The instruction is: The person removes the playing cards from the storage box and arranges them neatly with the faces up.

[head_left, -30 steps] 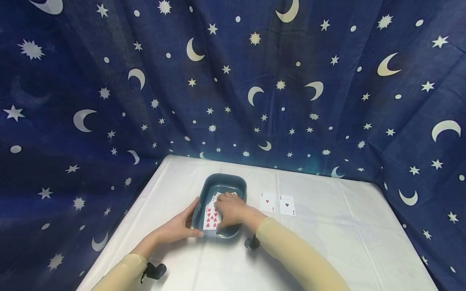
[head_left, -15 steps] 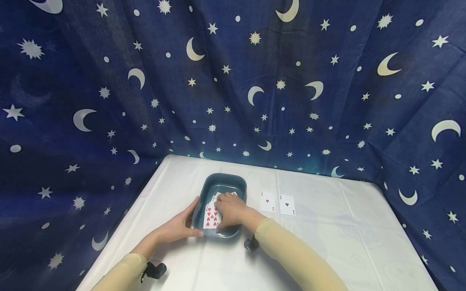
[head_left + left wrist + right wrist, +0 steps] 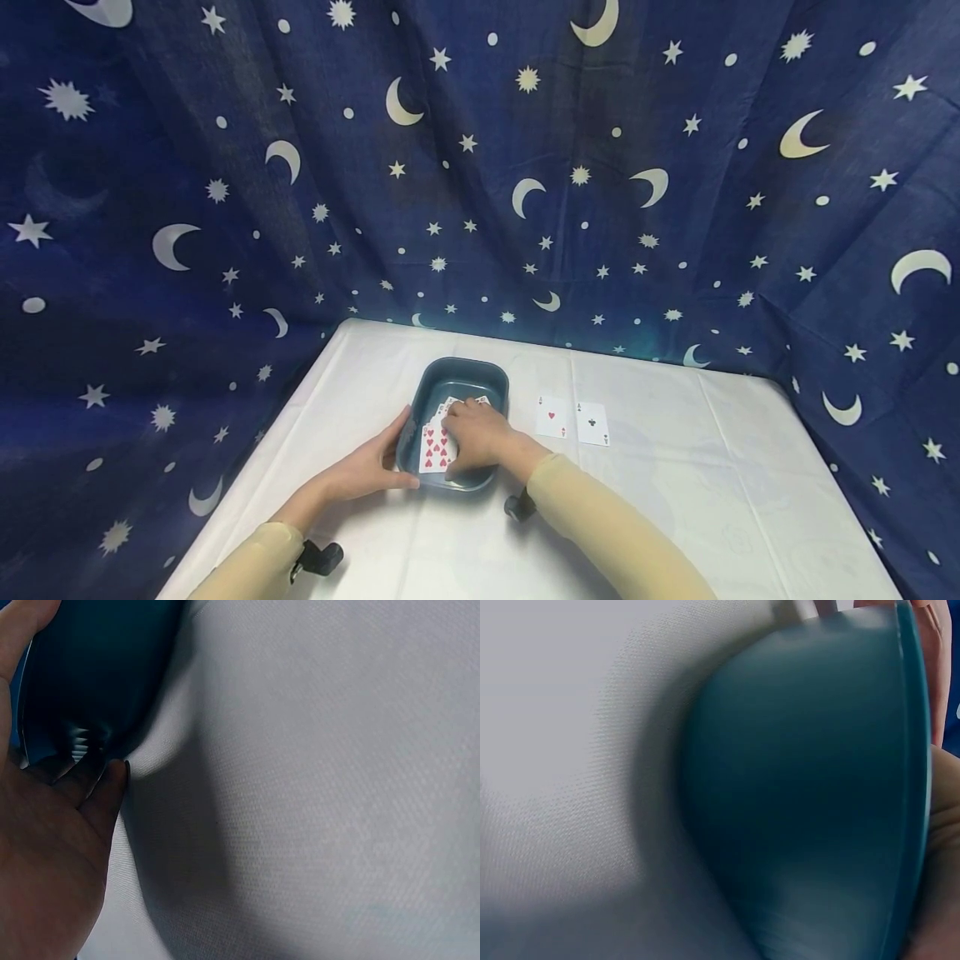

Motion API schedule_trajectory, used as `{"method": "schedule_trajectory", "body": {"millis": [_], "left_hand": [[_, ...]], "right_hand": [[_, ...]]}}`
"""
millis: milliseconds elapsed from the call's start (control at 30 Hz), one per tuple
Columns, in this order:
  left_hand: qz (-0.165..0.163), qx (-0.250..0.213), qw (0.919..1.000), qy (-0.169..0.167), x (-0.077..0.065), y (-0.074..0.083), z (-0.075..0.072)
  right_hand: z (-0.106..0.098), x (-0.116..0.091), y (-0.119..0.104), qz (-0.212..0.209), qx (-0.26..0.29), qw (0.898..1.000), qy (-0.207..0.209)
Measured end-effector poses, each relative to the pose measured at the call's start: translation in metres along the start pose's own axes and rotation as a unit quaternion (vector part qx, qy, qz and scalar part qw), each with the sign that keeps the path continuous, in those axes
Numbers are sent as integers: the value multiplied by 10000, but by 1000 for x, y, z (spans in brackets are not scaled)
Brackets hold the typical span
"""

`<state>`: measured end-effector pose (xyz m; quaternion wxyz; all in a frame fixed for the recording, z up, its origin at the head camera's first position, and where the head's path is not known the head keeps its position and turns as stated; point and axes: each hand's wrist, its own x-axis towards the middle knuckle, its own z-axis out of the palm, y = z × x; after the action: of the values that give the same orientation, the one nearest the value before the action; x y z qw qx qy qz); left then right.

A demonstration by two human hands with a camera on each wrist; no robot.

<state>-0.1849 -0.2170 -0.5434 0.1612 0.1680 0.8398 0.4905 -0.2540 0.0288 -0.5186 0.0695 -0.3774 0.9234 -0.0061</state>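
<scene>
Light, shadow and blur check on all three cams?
Head: bright, the ace of hearts has edges that nearly fade into the white cloth; left wrist: left hand dim, dark shadow on the cloth; right wrist: tray looks soft, pale sheen low on its side, blurry shadow beside it.

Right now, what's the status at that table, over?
Left hand against blue-green tray. Right hand inside, over playing cards, partly blocking view. Ace of hearts, ace of clubs lying outside.

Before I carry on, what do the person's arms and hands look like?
The left sleeve and right sleeve are plain pale yellow, ending near the wrists. The left hand and right hand wear no gloves. Below the cuffs show a black left wrist device and a black right wrist device.
</scene>
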Motion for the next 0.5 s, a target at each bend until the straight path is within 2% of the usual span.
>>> {"method": "schedule_trajectory", "body": {"millis": [500], "left_hand": [[-95, 3, 10000, 26, -1, 2, 0]], "right_hand": [[0, 2, -2, 173, 265, 9995, -61]]}}
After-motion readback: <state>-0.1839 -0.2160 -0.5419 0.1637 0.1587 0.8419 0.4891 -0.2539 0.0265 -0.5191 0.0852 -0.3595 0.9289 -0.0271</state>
